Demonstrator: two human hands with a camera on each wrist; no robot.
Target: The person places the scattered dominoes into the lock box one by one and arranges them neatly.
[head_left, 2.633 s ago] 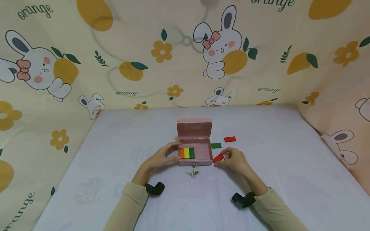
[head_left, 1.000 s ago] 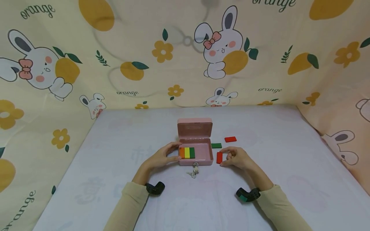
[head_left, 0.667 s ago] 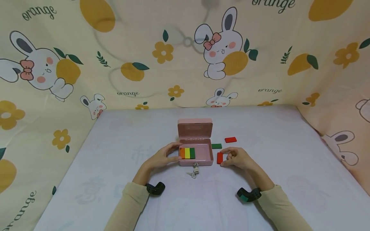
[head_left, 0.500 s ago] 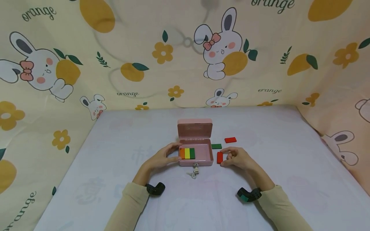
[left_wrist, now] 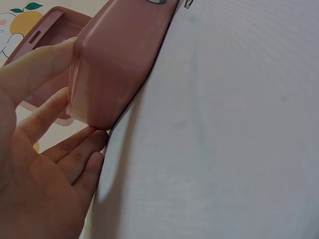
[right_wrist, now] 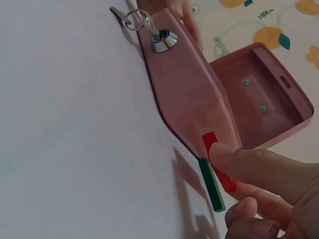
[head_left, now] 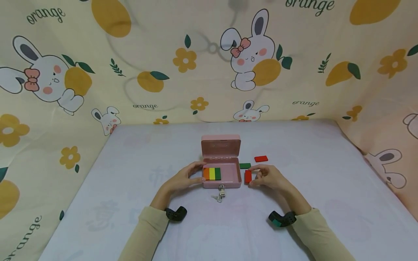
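Observation:
A pink metal cash box (head_left: 232, 174) stands with its lid (head_left: 220, 146) raised; a key (right_wrist: 144, 20) sits in its front lock. Orange (head_left: 206, 173), yellow (head_left: 212, 173) and green (head_left: 217, 173) blocks lie side by side in its left part. My left hand (head_left: 183, 178) is spread against the box's left side, its fairly straight fingers (left_wrist: 47, 117) touching the wall. Just right of the box, my right hand (head_left: 269, 177) pinches a red block (head_left: 248, 176) between thumb and index finger, its long side pointing away from me.
Behind the right hand, a second green block (head_left: 245, 165) lies on the white tabletop (head_left: 130, 159) beside the box's right wall. Farther back and right is another red block (head_left: 261, 158). A patterned cloth (head_left: 209, 83) rises behind the table and at both sides.
The red block in my right hand has turned from slanting to parallel with the box's side and shifted slightly right. My left hand has stayed at the box.

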